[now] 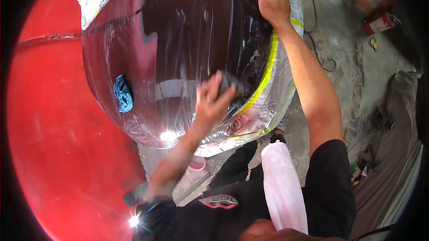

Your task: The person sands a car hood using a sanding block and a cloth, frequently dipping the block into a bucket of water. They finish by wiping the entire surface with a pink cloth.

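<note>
A dark, glossy, curved car panel (192, 53) with wet-looking streaks fills the upper middle of the view. My left hand (212, 100), slightly smeared by motion, is closed around a dark pad (231, 84) pressed against the panel near its lower right edge. Fingers stretched out, my right hand (273, 2) lies flat along the panel's upper right border and holds nothing. Masking paper with yellow-green tape (263, 80) runs down that border. A crumpled blue cloth (122, 93) rests on the panel's left side.
A large red panel (67, 120) stands at the left. A fire extinguisher (380, 23) lies on the concrete floor (330, 93) at right, near a hose (328, 65). Grey sheeting (393, 151) hangs at far right. A white cloth-covered tube (283, 183) is before my chest.
</note>
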A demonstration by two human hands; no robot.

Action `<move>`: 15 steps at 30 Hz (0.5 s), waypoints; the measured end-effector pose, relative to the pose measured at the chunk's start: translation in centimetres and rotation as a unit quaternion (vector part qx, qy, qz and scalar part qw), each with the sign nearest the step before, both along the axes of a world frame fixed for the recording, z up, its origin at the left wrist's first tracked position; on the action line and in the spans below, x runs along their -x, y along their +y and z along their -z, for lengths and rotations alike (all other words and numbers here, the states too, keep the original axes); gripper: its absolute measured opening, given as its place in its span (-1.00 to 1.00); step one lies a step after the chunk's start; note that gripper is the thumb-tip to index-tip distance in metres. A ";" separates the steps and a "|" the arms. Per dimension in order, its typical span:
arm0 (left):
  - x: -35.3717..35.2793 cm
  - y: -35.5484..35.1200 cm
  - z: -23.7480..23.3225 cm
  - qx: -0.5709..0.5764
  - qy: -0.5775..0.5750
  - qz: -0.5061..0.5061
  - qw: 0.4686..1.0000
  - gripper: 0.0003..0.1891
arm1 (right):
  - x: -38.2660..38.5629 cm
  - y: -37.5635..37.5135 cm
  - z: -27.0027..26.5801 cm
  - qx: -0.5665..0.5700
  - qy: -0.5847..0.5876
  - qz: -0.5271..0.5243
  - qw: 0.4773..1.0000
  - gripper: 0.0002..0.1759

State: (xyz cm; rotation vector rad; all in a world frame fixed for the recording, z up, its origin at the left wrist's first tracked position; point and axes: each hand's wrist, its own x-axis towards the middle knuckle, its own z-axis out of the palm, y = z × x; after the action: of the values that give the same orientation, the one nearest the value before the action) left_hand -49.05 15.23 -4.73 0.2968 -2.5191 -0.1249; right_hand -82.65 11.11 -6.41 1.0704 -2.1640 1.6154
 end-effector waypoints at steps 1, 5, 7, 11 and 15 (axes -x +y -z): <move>3.4 -1.8 -3.0 -0.029 -0.020 -0.006 0.999 -0.57 | -0.2 0.2 -0.8 -0.019 -0.023 0.002 1.000 -0.59; 14.7 -9.5 -5.7 -0.005 0.036 0.023 0.999 -0.57 | -0.1 0.6 -1.0 -0.029 -0.037 -0.002 0.999 -0.58; 19.3 -12.4 -7.3 0.011 0.026 0.019 0.999 -0.72 | -0.4 0.6 -0.8 -0.041 -0.044 0.000 0.998 -0.58; 24.3 -14.8 -8.1 -0.044 0.083 0.006 0.996 -0.72 | 0.0 0.5 -0.6 -0.050 -0.038 0.009 0.998 -0.57; 11.8 -8.0 -4.6 0.027 0.051 -0.071 0.996 -0.58 | -0.4 0.8 -1.3 -0.044 -0.055 0.002 0.998 -0.60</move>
State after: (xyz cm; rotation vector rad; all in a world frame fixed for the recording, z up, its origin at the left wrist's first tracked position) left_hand -60.86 7.26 -0.11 0.4352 -2.3879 -0.0140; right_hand -82.24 11.87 -5.16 1.0234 -2.3248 1.6268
